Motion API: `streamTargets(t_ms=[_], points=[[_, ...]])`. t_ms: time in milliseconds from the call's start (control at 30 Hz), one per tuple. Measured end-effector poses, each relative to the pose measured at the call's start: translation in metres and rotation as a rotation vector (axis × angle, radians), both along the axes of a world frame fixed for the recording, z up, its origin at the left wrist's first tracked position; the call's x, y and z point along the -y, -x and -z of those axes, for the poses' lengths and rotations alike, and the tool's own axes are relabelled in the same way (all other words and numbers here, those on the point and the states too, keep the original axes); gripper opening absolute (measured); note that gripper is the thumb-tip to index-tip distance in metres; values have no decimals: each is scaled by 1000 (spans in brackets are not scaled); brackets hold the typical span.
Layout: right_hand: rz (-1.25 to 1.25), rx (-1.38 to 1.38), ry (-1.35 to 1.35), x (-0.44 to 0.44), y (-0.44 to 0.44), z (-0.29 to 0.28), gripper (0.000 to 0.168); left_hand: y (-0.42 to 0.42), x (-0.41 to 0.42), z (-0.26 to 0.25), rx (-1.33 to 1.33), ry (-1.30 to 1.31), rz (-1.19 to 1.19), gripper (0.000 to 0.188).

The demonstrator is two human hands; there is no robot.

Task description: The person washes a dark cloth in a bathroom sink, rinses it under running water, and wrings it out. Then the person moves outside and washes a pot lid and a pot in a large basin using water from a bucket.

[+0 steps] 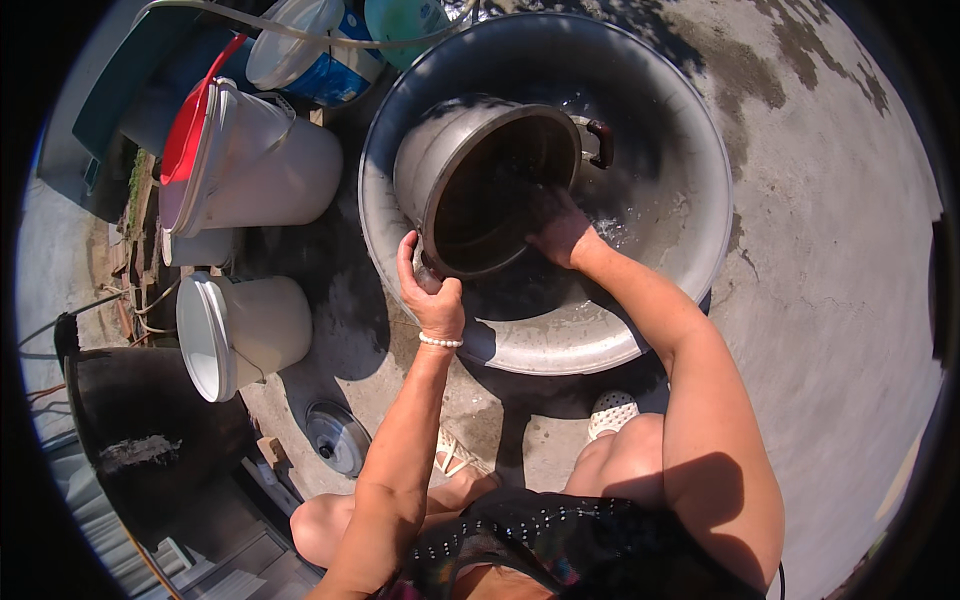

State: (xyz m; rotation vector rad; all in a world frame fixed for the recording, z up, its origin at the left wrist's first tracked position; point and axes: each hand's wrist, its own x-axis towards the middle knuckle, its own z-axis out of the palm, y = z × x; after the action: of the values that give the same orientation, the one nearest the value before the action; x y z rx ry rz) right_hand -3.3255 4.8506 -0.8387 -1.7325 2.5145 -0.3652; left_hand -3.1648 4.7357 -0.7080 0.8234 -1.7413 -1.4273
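Note:
A metal cooking pot [424,154] lies tilted on its side in a wide round metal basin [697,225], its mouth turned toward the right. My left hand [433,296] is wrapped around the pot's near side handle [429,279]. The far dark brown handle [602,144] stands free above the basin floor. My right hand [562,232] reaches into the pot's mouth at the lower rim. Its fingers are in deep shade, so whether they hold something cannot be made out. Some water glints in the basin beside the pot.
Left of the basin stand white plastic buckets [262,172], [274,319], a red plastic scoop [191,135] lying on one. A glass pot lid [337,439] rests on the concrete ground [817,330]. A pale hose [300,34] crosses the top. A blackened metal vessel [150,405] stands lower left.

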Motion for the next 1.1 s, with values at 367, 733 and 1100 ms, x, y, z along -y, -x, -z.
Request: streamTargets(t_ms=[367, 733, 1100], points=[[-266, 254, -42, -15, 17, -46, 65, 0, 3, 2, 112, 163, 2, 66], [-400, 2234, 433, 59, -25, -119, 49, 17, 5, 0, 79, -16, 47, 67], [412, 1174, 450, 17, 66, -36, 37, 6, -7, 4, 214, 388, 85, 70]])
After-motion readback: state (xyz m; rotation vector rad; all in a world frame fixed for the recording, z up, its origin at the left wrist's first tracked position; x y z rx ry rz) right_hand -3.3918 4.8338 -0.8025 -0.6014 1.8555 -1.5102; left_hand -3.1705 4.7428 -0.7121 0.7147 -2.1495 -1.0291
